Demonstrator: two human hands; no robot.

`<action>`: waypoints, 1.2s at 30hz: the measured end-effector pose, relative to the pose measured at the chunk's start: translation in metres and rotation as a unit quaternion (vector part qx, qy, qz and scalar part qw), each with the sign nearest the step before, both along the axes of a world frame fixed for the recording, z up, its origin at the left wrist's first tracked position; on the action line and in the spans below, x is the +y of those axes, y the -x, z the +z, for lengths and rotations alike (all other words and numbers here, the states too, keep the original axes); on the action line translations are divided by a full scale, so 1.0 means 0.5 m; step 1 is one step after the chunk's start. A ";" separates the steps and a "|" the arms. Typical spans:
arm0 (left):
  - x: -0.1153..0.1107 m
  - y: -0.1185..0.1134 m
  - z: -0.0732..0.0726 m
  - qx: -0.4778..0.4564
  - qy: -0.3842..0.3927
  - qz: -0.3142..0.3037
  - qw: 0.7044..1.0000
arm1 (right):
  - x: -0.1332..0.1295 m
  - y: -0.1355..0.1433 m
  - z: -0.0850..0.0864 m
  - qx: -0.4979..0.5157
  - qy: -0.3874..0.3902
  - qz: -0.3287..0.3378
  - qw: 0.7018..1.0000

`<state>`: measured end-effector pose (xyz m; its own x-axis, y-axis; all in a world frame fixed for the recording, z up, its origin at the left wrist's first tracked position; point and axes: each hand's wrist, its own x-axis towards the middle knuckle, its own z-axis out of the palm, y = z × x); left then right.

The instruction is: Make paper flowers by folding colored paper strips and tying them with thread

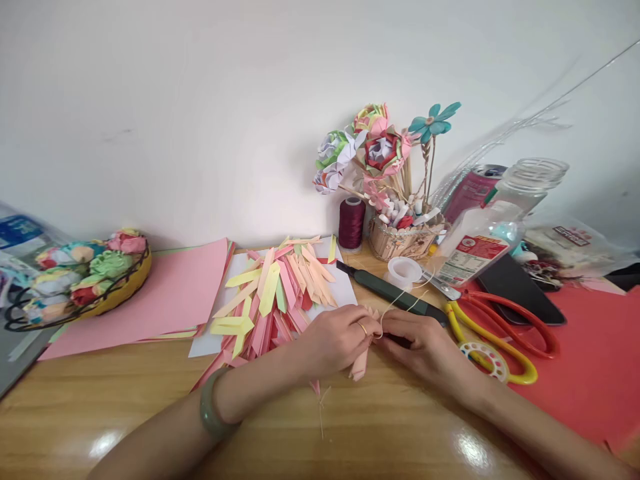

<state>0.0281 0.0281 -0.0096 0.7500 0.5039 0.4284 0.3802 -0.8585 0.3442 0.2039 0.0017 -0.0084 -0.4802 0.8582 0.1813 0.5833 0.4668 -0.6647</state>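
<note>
My left hand (330,340), with a ring and a green bangle, is closed around folded peach paper (359,368) whose end sticks out below the fingers. My right hand (423,343) meets it from the right, its fingers pinched together on a pale thread (384,319). The thread loops up between both hands, and its exact path around the paper is hidden by the fingers. Just behind my left hand lies a pile of folded paper strips (270,287) in pink, yellow, peach and green, partly on a white sheet (199,347).
Scissors (525,373) with red and yellow handles, a dark green cutter (385,290) and a white tape roll (404,270) lie to the right. A maroon thread spool (352,225) and a flower basket (400,243) stand behind. Pink paper (175,287) is at left.
</note>
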 end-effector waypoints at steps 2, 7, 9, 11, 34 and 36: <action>0.000 -0.002 0.001 -0.036 0.011 0.009 0.999 | -0.002 -0.002 0.000 -0.001 0.014 -0.021 1.000; 0.002 -0.002 -0.004 -0.074 0.053 0.029 0.995 | -0.008 -0.002 0.002 -0.001 0.047 -0.050 0.998; 0.003 0.000 -0.008 -0.081 0.077 0.038 0.993 | -0.010 -0.002 0.001 -0.011 0.041 -0.039 0.998; 0.004 0.002 -0.010 -0.090 0.125 0.053 0.987 | -0.011 -0.003 -0.002 -0.027 0.026 -0.024 0.999; -0.002 -0.005 0.024 -0.067 0.380 0.226 0.894 | -0.033 0.022 0.006 -0.113 -0.099 0.085 0.985; 0.000 -0.003 0.022 -0.077 0.375 0.219 0.898 | -0.030 0.016 0.010 -0.075 -0.041 0.027 0.996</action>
<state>0.0295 0.0282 0.0015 0.3706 0.9260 -0.0722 0.5233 -0.1439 0.8399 0.1961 -0.0131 -0.0032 -0.5524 0.8155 0.1728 0.6456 0.5497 -0.5302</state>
